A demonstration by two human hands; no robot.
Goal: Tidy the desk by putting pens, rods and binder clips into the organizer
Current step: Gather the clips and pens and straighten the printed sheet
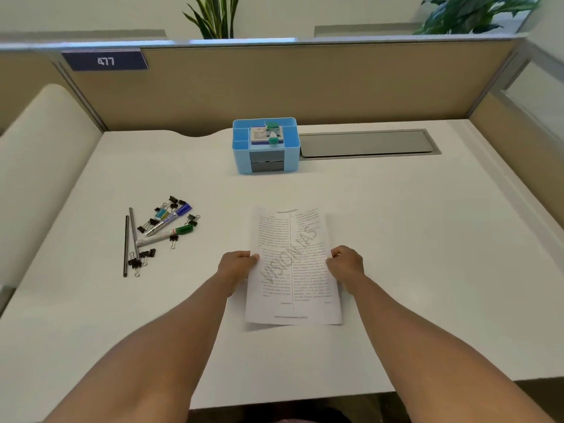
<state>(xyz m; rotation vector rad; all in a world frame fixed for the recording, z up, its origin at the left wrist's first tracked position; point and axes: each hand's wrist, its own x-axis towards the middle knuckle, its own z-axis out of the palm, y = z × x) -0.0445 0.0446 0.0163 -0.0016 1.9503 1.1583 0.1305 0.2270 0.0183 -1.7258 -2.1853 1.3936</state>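
Observation:
A blue organizer [293, 157] stands at the back middle of the white desk, with grey drawers in front and small items on top. At the left lies a loose pile: two dark rods [133, 236], a blue-capped marker [171, 219], a green-capped marker [166, 235] and several black binder clips [143, 256]. In the middle of the desk is a printed sheet of paper [293, 267]. My left hand [236, 265] grips its left edge and my right hand [346, 264] grips its right edge.
A grey cable-tray lid [366, 143] is set into the desk to the right of the organizer. Beige partition walls [274, 83] close off the back and sides. Plants show above the partition. The desk's front edge [305, 395] is close to me.

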